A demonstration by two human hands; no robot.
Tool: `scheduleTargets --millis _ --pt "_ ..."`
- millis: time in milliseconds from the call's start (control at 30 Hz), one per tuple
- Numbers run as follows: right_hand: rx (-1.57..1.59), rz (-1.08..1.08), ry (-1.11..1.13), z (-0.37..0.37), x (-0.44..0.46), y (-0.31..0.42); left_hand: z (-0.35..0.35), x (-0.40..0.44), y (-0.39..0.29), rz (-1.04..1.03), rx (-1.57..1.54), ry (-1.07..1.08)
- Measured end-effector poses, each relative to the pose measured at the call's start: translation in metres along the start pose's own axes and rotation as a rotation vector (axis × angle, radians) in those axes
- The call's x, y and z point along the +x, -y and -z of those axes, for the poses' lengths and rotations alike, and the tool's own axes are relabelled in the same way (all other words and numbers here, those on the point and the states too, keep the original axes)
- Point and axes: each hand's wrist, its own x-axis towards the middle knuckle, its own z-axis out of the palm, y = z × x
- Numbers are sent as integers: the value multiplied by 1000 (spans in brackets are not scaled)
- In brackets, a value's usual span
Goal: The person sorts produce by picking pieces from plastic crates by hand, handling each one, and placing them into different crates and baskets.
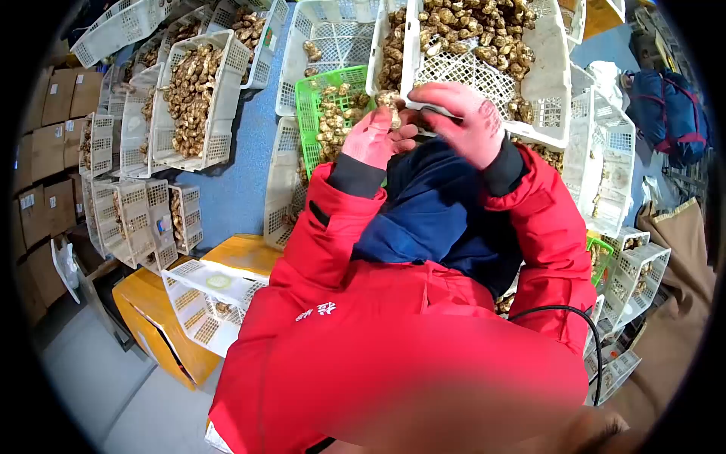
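left grip (372,138) pinching knobbly piece (390,106) | right grip (464,119) cannot tell | palm hidden

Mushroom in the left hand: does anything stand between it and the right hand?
Nothing visible stands between the mushroom and the right hand's nearest fingertip; a dark object by its fingers is too unclear to name.

Knobbly piece (392,109) (brown and cream) in the left hand (373,137), near a green basket (330,77).
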Motion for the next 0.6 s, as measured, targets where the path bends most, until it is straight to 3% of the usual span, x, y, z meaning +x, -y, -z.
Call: scheduleTargets --millis 33,67,133,167,233,333,367,433,467,500,600 --pt "66 -87 -68 0 -1 -8 0 -3 -2 8 67 -103" --pt "137 -280 -37 7 0 -10 2 -5 -5 -12 118 -106" --pt "364 -453 -80 9 0 -21 13 -2 -5 -26 72 -69" --pt "605 -438 -97 5 -3 -34 17 -2 -6 -22 65 -56" --pt "649 -475 -83 4 -2 -31 16 -1 -12 -15 49 -23" --pt "716 -568 -20 -3 1 -23 14 3 -11 -52 300 -52" --pt "730 -558 -6 -8 3 -16 15 2 -9 -133 235 48" --pt "751 -506 14 -25 6 -13 4 5 -2 -315 278 -9" --pt "949 -518 14 -34 6 -11 -1 5 0 -404 298 -37" --pt "968 -540 -1 -37 5 -10 -6 0 -4 -423 520 -142" --pt "1109 -628 -44 -46 4 -16 -11 -7 -6 -458 649 -206"
